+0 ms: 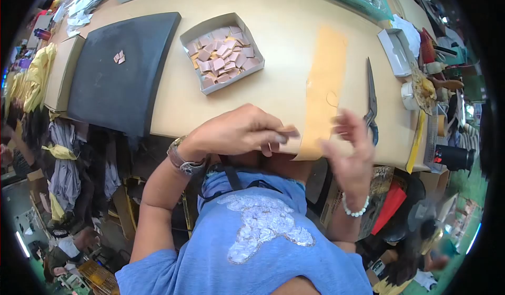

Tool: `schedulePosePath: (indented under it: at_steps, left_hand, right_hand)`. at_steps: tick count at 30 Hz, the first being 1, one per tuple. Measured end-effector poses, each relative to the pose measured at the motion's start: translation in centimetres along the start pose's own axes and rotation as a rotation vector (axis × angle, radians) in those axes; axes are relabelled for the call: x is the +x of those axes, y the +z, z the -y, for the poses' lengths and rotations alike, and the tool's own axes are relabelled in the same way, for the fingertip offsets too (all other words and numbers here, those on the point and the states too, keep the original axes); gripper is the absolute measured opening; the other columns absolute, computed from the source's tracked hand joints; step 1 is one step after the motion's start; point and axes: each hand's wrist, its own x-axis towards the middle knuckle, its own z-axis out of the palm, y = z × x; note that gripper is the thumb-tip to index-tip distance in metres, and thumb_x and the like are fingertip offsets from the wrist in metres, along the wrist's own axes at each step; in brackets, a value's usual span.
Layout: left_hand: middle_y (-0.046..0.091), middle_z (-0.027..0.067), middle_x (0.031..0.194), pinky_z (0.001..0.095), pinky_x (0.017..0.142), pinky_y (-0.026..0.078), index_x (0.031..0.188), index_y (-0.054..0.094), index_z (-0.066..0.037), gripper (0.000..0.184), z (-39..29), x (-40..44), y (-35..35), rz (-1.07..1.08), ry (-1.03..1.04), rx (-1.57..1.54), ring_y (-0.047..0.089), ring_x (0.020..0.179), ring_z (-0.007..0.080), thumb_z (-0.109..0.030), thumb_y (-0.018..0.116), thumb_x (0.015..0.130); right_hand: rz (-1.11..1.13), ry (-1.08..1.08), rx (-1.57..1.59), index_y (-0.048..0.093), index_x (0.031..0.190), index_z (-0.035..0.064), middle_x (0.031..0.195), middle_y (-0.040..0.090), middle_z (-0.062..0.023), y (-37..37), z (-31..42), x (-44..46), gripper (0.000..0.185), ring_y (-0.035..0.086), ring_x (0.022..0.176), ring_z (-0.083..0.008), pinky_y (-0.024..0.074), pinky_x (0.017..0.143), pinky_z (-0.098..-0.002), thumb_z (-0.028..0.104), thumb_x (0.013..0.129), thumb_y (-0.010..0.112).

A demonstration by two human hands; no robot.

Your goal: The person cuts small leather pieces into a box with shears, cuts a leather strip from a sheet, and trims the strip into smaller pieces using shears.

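Note:
My left hand [244,132], with a watch on the wrist, is closed near the table's front edge. Between its thumb and fingers it pinches a small flat pinkish-tan piece [289,130]. To its right, my right hand [351,146] is raised beside an orange-yellow strip [326,58] and smeared by motion. Its thumb and fingers look apart, and I see nothing held in them. The strip lies lengthwise on the table, its near end at the edge between my hands. A thin loop [332,99] lies on it. Beyond my left hand stands an open box [231,87] of similar small pieces.
A dark board [126,47] at the left bears a few small pieces [120,57]. Black scissors [371,95] lie right of the strip. Farther right are a white box [394,53] and a round container [408,95]. A green basket [363,11] stands at the back.

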Motion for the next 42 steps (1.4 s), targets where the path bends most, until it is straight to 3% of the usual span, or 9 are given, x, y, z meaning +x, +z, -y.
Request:
schedulePosePath:
  at_steps: [3, 6, 9, 12, 16, 21, 25, 29, 42]
  left_hand:
    - [0.056, -0.0013, 0.071, 0.0181, 0.052, 0.045, 0.112, 0.054, 0.003, 0.03, 1.8, -0.5, -0.9, -0.312, -0.033, -0.083, 0.052, 0.056, 0.0054, -0.018, 0.048, 0.092]
    - [0.045, -0.0055, 0.064, 0.0139, 0.042, 0.036, 0.097, 0.055, -0.003, 0.027, 0.8, -1.6, -2.1, -0.426, -0.088, -0.115, 0.041, 0.05, 0.0004, -0.027, 0.044, 0.094]
    - [0.041, -0.0066, 0.061, 0.0128, 0.038, 0.03, 0.096, 0.056, -0.005, 0.032, 1.0, -1.9, -3.2, -0.483, -0.067, -0.168, 0.035, 0.046, -0.0011, -0.033, 0.042, 0.094]
    - [0.041, -0.0065, 0.059, 0.012, 0.035, 0.028, 0.099, 0.054, -0.004, 0.033, 0.8, -2.3, -3.9, -0.511, -0.002, -0.242, 0.033, 0.043, -0.0016, -0.034, 0.042, 0.094]
    - [0.053, -0.0019, 0.065, 0.012, 0.036, 0.032, 0.099, 0.056, -0.002, 0.032, 1.3, -2.7, -5.2, -0.518, 0.1, -0.266, 0.045, 0.048, 0.0005, -0.032, 0.044, 0.093]
    - [0.063, 0.0061, 0.079, 0.0119, 0.04, 0.041, 0.104, 0.058, 0.002, 0.031, 1.5, -2.9, -6.2, -0.583, 0.143, -0.342, 0.057, 0.061, 0.0045, -0.025, 0.053, 0.089]
    - [0.061, 0.0055, 0.076, 0.0114, 0.053, 0.045, 0.104, 0.056, 0.003, 0.025, 0.8, -3.4, -7.1, -0.54, 0.135, -0.318, 0.055, 0.058, 0.0034, -0.017, 0.051, 0.09]
    - [0.06, 0.0045, 0.071, 0.0112, 0.049, 0.043, 0.104, 0.055, 0.004, 0.025, 0.8, -3.7, -7.4, -0.515, 0.159, -0.413, 0.05, 0.051, 0.0023, -0.016, 0.048, 0.092]
    - [0.059, 0.0051, 0.068, 0.0124, 0.043, 0.038, 0.102, 0.056, 0.004, 0.024, 0.2, -3.7, -7.7, -0.448, 0.182, -0.44, 0.045, 0.045, 0.0014, -0.016, 0.047, 0.092]
  right_hand:
    - [-0.25, 0.265, -0.419, 0.052, 0.108, -0.0022, 0.1, 0.055, -0.019, -1.6, -5.6, -0.6, 0.037, 0.056, 0.09, -0.0312, 0.0445, 0.079, -0.0383, 0.011, 0.075, 0.062]
    - [-0.186, 0.303, -0.619, 0.052, 0.105, -0.0024, 0.098, 0.057, -0.0188, -2.1, -8.8, -1.8, 0.032, 0.056, 0.09, -0.0326, 0.0438, 0.079, -0.0392, 0.009, 0.075, 0.059]
    - [-0.119, 0.393, -0.61, 0.055, 0.097, -0.0032, 0.086, 0.06, -0.0185, -2.5, -9.5, -0.9, 0.025, 0.058, 0.085, -0.0366, 0.0439, 0.075, -0.0419, 0.006, 0.073, 0.058]
    - [-0.11, 0.45, -0.668, 0.056, 0.084, -0.0019, 0.065, 0.058, -0.0111, -3.5, -11.9, 1.0, 0.013, 0.059, 0.065, -0.0269, 0.0453, 0.061, -0.0359, 0.007, 0.074, 0.059]
    - [0.033, 0.565, 0.074, 0.053, 0.075, 0.0048, 0.058, 0.045, 0.0039, -5.5, -11.6, 0.9, 0.012, 0.041, 0.054, -0.0023, 0.0326, 0.048, -0.0173, 0.012, 0.078, 0.063]
    - [-0.024, 0.192, 0.487, 0.055, 0.08, 0.0018, 0.058, 0.049, 0.0024, 1.7, -4.0, -2.7, 0.015, 0.045, 0.049, -0.0054, 0.0346, 0.044, -0.0184, 0.008, 0.073, 0.067]
    - [0.431, 0.495, 1.044, 0.055, 0.076, -0.0007, 0.054, 0.053, -0.0018, 3.3, -1.0, -3.9, 0.025, 0.049, 0.043, -0.0075, 0.0365, 0.041, -0.0185, 0.011, 0.063, 0.073]
    - [0.707, 0.549, 1.322, 0.05, 0.067, 0.0015, 0.054, 0.051, -0.0029, 4.9, -1.5, -4.2, 0.048, 0.049, 0.043, -0.0099, 0.037, 0.038, -0.0205, 0.037, 0.056, 0.082]
    - [0.795, 0.607, 1.245, 0.048, 0.066, 0.0025, 0.054, 0.046, -0.0007, 5.1, -0.8, -3.2, 0.064, 0.049, 0.043, -0.0096, 0.038, 0.039, -0.0198, 0.057, 0.053, 0.077]
